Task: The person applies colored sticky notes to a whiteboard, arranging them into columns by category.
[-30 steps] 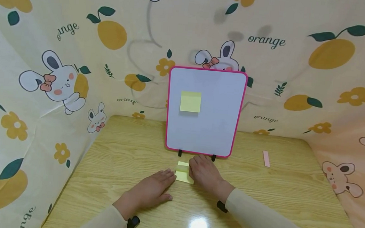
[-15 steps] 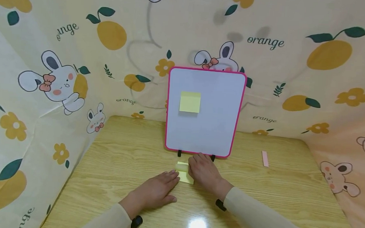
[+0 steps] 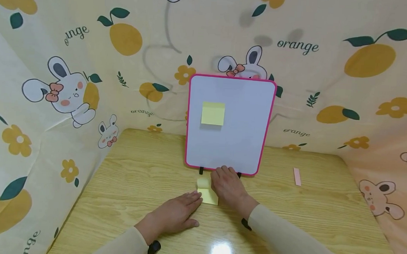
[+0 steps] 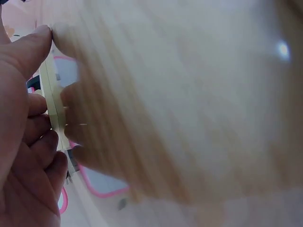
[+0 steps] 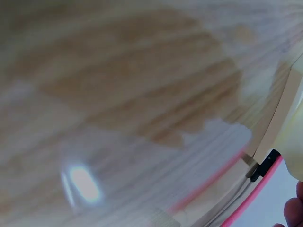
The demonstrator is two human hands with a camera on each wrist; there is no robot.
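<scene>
A pale yellow sticky note pad lies on the wooden table just in front of the whiteboard. Its top sheet is lifted and curls over toward the board. My right hand pinches this sheet at its right side; the fingertips are hidden in the head view. In the right wrist view the lifted sheet shows at the right edge, over a few fingertips. Palm down, my left hand has its straight fingertips on the pad's left edge. The left wrist view shows that edge of the pad by the fingers.
A pink-framed whiteboard stands upright on black feet, bearing one yellow sticky note. A small pink strip lies on the table to the right. Behind and along the sides hangs a printed cloth.
The top sheet has risen and curled farther from the pad. My right hand has shifted slightly toward the board with it. My left hand has moved a little right onto the pad's edge.
</scene>
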